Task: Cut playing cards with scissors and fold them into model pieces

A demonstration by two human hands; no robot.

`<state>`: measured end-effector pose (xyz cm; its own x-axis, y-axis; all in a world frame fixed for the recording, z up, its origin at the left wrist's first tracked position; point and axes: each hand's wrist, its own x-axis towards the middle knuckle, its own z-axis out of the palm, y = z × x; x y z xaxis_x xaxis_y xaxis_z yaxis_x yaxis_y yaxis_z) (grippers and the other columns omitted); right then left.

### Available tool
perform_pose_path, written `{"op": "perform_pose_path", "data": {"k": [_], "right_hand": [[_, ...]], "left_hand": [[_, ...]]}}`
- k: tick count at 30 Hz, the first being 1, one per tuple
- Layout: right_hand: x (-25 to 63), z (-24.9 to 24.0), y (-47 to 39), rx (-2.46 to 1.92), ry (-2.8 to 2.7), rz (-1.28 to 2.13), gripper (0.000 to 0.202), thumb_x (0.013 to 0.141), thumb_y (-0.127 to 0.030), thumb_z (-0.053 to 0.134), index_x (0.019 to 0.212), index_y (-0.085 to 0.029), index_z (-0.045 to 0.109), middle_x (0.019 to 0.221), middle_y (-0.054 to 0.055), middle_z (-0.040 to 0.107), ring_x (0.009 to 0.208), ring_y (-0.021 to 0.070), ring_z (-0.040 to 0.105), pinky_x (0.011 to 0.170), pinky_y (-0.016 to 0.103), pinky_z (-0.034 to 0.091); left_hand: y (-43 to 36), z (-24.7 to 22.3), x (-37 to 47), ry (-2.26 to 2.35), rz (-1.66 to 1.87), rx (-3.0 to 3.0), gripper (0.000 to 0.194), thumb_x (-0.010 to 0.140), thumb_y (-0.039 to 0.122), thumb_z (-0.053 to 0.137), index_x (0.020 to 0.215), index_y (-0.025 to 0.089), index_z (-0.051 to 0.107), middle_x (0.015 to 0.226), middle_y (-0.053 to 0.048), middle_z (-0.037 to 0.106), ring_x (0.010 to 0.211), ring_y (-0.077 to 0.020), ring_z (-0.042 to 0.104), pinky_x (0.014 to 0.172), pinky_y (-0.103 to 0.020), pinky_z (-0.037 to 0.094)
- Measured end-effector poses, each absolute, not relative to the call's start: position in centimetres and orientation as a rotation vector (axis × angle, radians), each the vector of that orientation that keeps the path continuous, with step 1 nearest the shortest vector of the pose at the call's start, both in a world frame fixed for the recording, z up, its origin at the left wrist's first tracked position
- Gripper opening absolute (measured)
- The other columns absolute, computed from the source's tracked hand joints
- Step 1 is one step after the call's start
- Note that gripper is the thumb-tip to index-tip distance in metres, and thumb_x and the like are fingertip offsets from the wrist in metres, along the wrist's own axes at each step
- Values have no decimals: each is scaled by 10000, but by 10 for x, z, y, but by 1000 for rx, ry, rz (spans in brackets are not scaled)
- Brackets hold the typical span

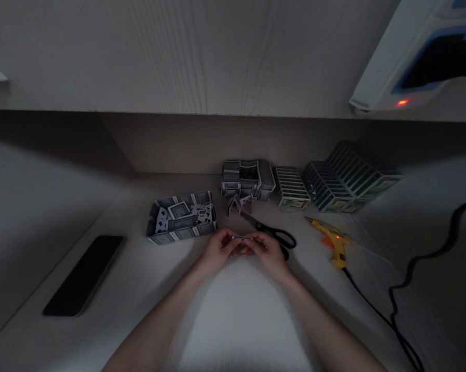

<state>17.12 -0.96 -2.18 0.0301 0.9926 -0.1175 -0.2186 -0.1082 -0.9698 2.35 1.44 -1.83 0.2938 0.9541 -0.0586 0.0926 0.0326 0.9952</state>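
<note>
My left hand (218, 249) and my right hand (267, 250) meet at the middle of the desk, fingers pinched. Between them they hold a small playing card (242, 237), seen almost edge-on and mostly covered by the fingers and thumbs. Black-handled scissors (276, 232) lie just behind and beside my right hand, blades pointing back and left. Behind the hands stand small folded cards (238, 204). To the left of my left hand is an open box made of cards (167, 239), with loose playing cards (181, 222) inside.
A card-built structure (231, 186) and stepped card structures (336, 183) line the back. At right lies a yellow hot glue gun (336, 243), its light lit, with a black cord (367, 305). A dark phone (83, 276) lies left. A shelf (217, 62) overhangs the desk.
</note>
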Motion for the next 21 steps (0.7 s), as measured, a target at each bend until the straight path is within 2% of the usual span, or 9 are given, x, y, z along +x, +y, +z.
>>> {"op": "perform_pose_path", "data": {"k": [7,15,21], "right_hand": [[173,-20,-8,-1070,-907,1525,331,619,-418,710,790,-145,631,679,29,680,514,124,617,508,254,510],[171,-23,-10,-1104,-945,1436,324,636,-449,691,736,-155,599,624,20,666,469,119,600,470,250,498],[169,-19,-11,-1125,-980,1398,327,648,-462,676,725,-155,594,622,20,664,472,116,594,467,246,499]], "left_hand": [[15,-15,23,1031,919,1277,304,693,419,621,731,140,506,584,21,558,472,-66,470,479,-200,385],[17,-17,23,993,864,1275,328,704,436,613,789,126,547,629,-11,589,494,-77,504,490,-214,411],[17,-18,22,986,878,1260,325,692,437,624,757,128,547,618,-6,595,493,-78,508,497,-216,404]]}}
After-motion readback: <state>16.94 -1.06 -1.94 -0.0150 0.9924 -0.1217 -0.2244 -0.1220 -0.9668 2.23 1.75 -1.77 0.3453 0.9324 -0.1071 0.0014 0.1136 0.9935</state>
